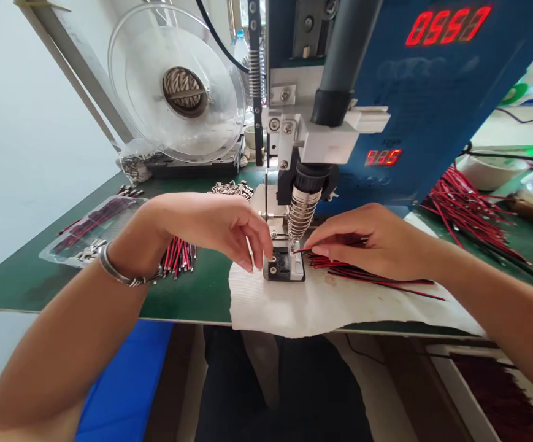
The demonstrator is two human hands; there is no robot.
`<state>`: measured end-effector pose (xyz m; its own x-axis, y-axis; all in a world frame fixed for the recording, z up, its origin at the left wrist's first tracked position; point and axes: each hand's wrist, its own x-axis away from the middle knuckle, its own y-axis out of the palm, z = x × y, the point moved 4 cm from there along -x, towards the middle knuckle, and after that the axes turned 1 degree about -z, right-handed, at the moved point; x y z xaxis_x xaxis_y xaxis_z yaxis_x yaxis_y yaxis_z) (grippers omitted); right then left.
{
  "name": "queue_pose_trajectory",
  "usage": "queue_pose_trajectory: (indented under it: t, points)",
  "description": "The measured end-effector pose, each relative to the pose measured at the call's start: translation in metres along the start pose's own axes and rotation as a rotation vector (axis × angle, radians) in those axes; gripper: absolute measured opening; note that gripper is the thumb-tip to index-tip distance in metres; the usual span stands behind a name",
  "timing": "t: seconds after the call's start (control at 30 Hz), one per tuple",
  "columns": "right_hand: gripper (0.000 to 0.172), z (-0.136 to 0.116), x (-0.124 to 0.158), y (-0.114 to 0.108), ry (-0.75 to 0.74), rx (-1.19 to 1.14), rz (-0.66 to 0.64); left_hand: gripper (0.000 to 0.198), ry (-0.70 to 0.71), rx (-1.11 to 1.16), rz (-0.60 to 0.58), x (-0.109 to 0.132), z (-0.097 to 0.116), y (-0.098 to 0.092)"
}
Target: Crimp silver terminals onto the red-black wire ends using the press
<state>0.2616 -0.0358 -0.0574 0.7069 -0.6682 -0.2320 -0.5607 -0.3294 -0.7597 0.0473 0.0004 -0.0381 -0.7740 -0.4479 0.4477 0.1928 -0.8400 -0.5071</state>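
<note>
- Your right hand (370,242) is clamped on a red-black wire (302,250), its tip at the fixture (283,270) near the desk's (202,302) front edge.
- Your left hand (220,227), fingers apart, is at the fixture's left edge.

Left hand (222,221) near black fixture (282,269); right hand (376,240) pinching a red-black wire (302,250)

Machine (432,92): cut off at top; small lettering (390,142) illegible. Wires (324,263): partly hidden under right hand (370,242). Left hand (222,227): fingertip contents, if any, indiscernible.
</note>
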Motion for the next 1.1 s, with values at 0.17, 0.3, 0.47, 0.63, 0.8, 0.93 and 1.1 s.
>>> queue_pose_trajectory:
  t: [0.17, 0.3, 0.47, 0.63, 0.8, 0.93, 1.1]
  points:
    - [0.026, -0.005, 0.001, 0.001, -0.060, 0.043, 0.046, 0.016, 0.050, 0.157, 0.084, 0.005, -0.006, -0.001]
    - [0.026, -0.006, 0.001, 0.003, -0.063, 0.072, 0.086, 0.012, 0.051, 0.191, 0.070, 0.004, -0.010, 0.000]
    - [0.026, -0.005, 0.002, 0.006, -0.063, 0.042, 0.107, 0.012, 0.092, 0.114, 0.050, -0.001, -0.012, 0.001]
    - [0.025, -0.004, 0.001, 0.007, -0.040, 0.033, 0.116, 0.014, 0.123, 0.081, 0.017, -0.007, -0.015, 0.004]
    - [0.027, -0.003, 0.001, 0.008, 0.004, 0.009, 0.091, 0.006, 0.091, 0.126, 0.021, -0.012, -0.016, 0.006]
    - [0.025, -0.003, 0.001, 0.007, -0.006, 0.024, 0.081, 0.006, 0.110, 0.091, -0.017, -0.017, -0.019, 0.009]
    - [0.028, -0.001, 0.001, 0.007, 0.009, 0.027, 0.083, 0.005, 0.091, 0.109, -0.011, -0.019, -0.022, 0.009]
